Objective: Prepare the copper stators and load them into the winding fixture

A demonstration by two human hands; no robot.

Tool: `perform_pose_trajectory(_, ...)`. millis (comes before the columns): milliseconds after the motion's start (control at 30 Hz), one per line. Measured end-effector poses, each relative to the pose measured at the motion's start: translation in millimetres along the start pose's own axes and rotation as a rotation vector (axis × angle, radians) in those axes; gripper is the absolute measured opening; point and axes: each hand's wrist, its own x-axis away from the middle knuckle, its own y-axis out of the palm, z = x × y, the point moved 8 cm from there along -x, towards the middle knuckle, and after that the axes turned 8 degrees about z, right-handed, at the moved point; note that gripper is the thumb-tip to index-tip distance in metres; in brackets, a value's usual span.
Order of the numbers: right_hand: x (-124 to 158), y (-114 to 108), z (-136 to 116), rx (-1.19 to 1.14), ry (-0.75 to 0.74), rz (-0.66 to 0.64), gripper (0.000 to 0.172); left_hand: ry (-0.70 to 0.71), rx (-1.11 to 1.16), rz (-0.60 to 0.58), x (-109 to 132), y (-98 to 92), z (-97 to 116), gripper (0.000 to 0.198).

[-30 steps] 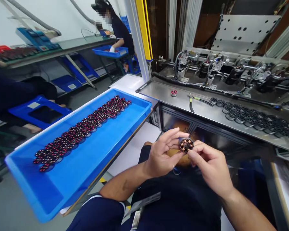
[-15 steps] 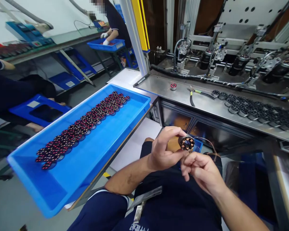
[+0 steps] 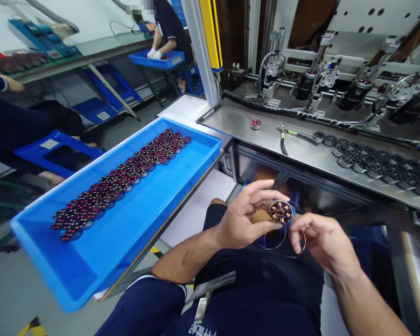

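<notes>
My left hand (image 3: 240,219) grips a small round motor stator (image 3: 280,212) by its rim, between thumb and fingers. Copper windings on it face me. A thin wire (image 3: 284,238) loops down from the stator and curves to the right. My right hand (image 3: 327,242) is just right of the stator, apart from it, with its fingers curled round the wire's loose length. Both hands are above my lap, in front of the metal bench.
To the left, a blue tray (image 3: 182,179) holds rows of wound stators (image 3: 126,175). On the steel bench (image 3: 236,119) lie one red stator (image 3: 255,124), cutting pliers (image 3: 284,140) and many dark stators (image 3: 374,158). Machinery (image 3: 357,93) stands behind; two co-workers sit at left and back.
My right hand has moved away from the stator to the right, drawing wire along. The stator has turned and shifted slightly right in my left hand, and the wire loop now hangs below it.
</notes>
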Motion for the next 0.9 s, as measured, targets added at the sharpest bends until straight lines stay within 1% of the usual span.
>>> perform_pose_trajectory(33,-1.3,-2.4,-6.6,0.023,-0.014,0.017,0.040,-0.018,0.016,-0.030,2.2,3.1,-0.3,0.074)
perform_pose_trajectory(67,-1.6,-3.5,-10.5,0.058,-0.009,0.035,0.040,-0.032,0.029,-0.053,4.3,6.2,-0.5,0.073)
perform_pose_trajectory(133,0.2,-3.2,-11.0,0.124,0.036,0.067,0.033,-0.062,0.046,-0.069,7.7,10.9,-1.8,0.071)
perform_pose_trajectory(233,5.4,-0.5,-5.2,0.156,0.054,0.087,0.030,-0.102,0.082,-0.016,10.0,11.8,-5.4,0.076)
perform_pose_trajectory(333,9.9,0.5,-2.7,0.198,-0.019,0.081,0.029,-0.166,0.174,0.035,10.7,10.1,-11.4,0.078)
perform_pose_trajectory(433,13.6,1.7,-6.8,0.293,-0.128,0.079,0.029,-0.288,0.301,0.065,11.3,8.7,-19.3,0.073)
perform_pose_trajectory(500,15.2,3.6,-10.2,0.362,-0.189,0.090,0.029,-0.382,0.357,0.080,12.3,9.3,-24.1,0.064)
perform_pose_trajectory(600,15.8,5.1,-12.5,0.450,-0.270,0.138,0.027,-0.500,0.372,0.092,14.8,12.5,-29.1,0.045)
perform_pose_trajectory(667,15.2,3.8,-10.3,0.490,-0.300,0.174,0.025,-0.524,0.338,0.091,16.1,14.0,-29.5,0.044)
perform_pose_trajectory(700,14.5,3.1,-8.0,0.504,-0.303,0.179,0.024,-0.505,0.294,0.088,16.1,13.7,-28.1,0.048)
perform_pose_trajectory(733,14.0,2.1,-5.9,0.515,-0.306,0.182,0.022,-0.458,0.219,0.091,15.2,11.8,-25.1,0.050)
perform_pose_trajectory(767,13.7,1.2,-4.9,0.521,-0.315,0.184,0.019,-0.379,0.109,0.097,13.5,8.8,-19.9,0.051)
perform_pose_trajectory(833,14.8,-0.5,-8.7,0.515,-0.382,0.203,0.009,-0.136,-0.177,0.107,9.7,4.0,-1.9,0.048)
perform_pose_trajectory(867,16.1,-1.1,-12.9,0.502,-0.432,0.221,0.008,0.005,-0.317,0.107,8.8,4.0,9.1,0.047)
perform_pose_trajectory(900,17.6,-1.1,-17.2,0.484,-0.480,0.238,0.014,0.129,-0.436,0.102,9.0,5.6,18.7,0.047)
